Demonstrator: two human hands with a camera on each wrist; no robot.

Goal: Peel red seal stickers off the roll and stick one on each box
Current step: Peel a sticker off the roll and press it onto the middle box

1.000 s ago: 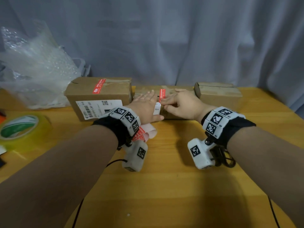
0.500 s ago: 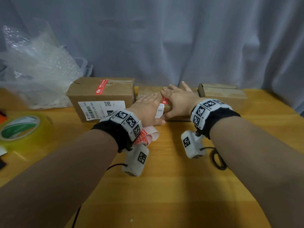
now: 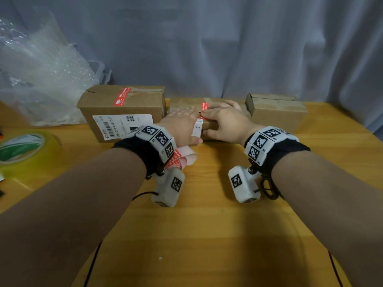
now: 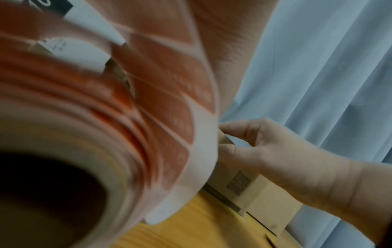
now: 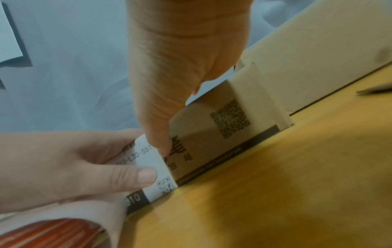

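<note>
Three brown cardboard boxes stand in a row at the back of the table. The left box (image 3: 124, 106) has a red seal sticker (image 3: 122, 96) on top. On the middle box (image 3: 209, 129) lies another red sticker (image 3: 205, 106). My right hand (image 3: 223, 119) rests over it, fingers on the sticker's near end and thumb (image 5: 157, 125) on the box's front. My left hand (image 3: 182, 123) lies flat on the same box, thumb on its white label (image 5: 148, 161). The sticker roll (image 3: 179, 159) sits under my left wrist and fills the left wrist view (image 4: 148, 100). The right box (image 3: 277, 112) shows no sticker.
A yellow-green roll of packing tape (image 3: 22, 148) lies at the left edge. Bubble wrap (image 3: 37, 75) is heaped at the back left. A grey curtain hangs behind the boxes. The wooden table (image 3: 207, 224) stretches out in front of my wrists.
My right hand slid far across the top of the middle box along the sticker, then drew back to the near edge. The left hand and the roll stayed put.
</note>
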